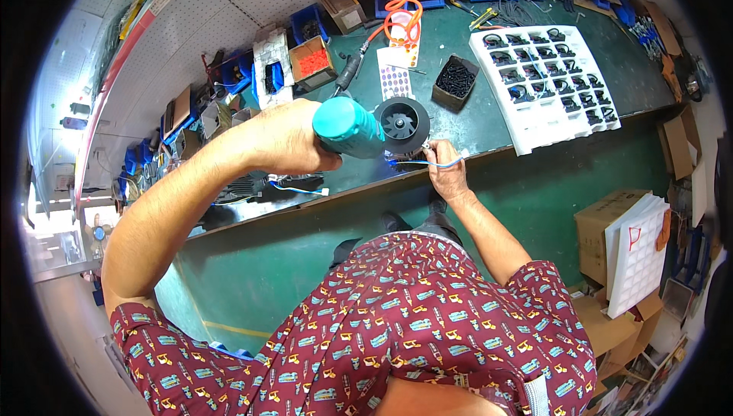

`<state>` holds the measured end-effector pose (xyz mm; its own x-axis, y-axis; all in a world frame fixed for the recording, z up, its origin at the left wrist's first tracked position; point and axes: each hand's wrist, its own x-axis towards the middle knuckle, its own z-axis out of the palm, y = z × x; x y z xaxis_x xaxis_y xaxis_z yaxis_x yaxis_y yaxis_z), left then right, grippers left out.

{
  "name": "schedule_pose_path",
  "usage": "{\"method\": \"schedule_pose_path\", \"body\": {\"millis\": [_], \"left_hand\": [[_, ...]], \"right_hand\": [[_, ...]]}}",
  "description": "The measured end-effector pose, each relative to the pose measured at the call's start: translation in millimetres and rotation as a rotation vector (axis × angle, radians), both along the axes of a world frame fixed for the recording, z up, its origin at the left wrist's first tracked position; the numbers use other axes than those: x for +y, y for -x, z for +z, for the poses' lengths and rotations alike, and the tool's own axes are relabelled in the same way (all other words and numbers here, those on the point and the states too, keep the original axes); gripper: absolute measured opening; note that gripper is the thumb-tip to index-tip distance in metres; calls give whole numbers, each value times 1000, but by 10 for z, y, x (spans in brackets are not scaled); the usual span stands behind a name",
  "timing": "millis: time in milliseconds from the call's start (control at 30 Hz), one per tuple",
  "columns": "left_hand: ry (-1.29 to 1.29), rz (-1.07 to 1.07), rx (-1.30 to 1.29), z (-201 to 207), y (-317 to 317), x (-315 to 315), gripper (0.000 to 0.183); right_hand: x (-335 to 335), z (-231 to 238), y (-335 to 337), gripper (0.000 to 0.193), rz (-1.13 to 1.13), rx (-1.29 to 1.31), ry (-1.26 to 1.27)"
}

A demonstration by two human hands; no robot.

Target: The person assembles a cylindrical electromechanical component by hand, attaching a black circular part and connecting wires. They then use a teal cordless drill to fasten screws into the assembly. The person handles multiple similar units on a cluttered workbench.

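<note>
My left hand (286,141) is closed round a teal power screwdriver (347,127), whose body tilts over the workbench. Just right of the tool sits a round black blower fan (400,127) with a finned impeller in its middle. The tool's tip is hidden from view. At the fan's lower right edge, my right hand (447,174) pinches a small metal-coloured part (427,148), too small to name; blue and white wires (427,162) run across its fingers. Behind the fan lies a sheet of round stickers (395,78).
A cardboard box of black screws (456,80) stands behind the fan. To its right is a white foam tray (500,110) with several small wired motors. An orange coiled air hose (405,26) hangs at the back. A box of red parts (310,63) and blue bins (308,22) line the back left.
</note>
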<state>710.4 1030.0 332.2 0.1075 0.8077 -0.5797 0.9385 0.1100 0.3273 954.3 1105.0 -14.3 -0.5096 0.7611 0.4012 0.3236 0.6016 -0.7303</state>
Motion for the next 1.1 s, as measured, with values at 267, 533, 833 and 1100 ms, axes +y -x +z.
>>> {"method": "schedule_pose_path", "body": {"millis": [267,533,833,1100], "left_hand": [[9,-34,42,-84,-64,-25,40],[-111,92,-147,7,-8,-172,45],[-150,317,-508,-17,72,-643,50],[-143,560,-417,-135,52,-1180,36]], "right_hand": [[-32,25,10,11,-26,42,36],[5,166,-15,7,-113,139,562],[277,216,-354,21,24,944,1573],[438,349,-365,34,106,847,1613]]}}
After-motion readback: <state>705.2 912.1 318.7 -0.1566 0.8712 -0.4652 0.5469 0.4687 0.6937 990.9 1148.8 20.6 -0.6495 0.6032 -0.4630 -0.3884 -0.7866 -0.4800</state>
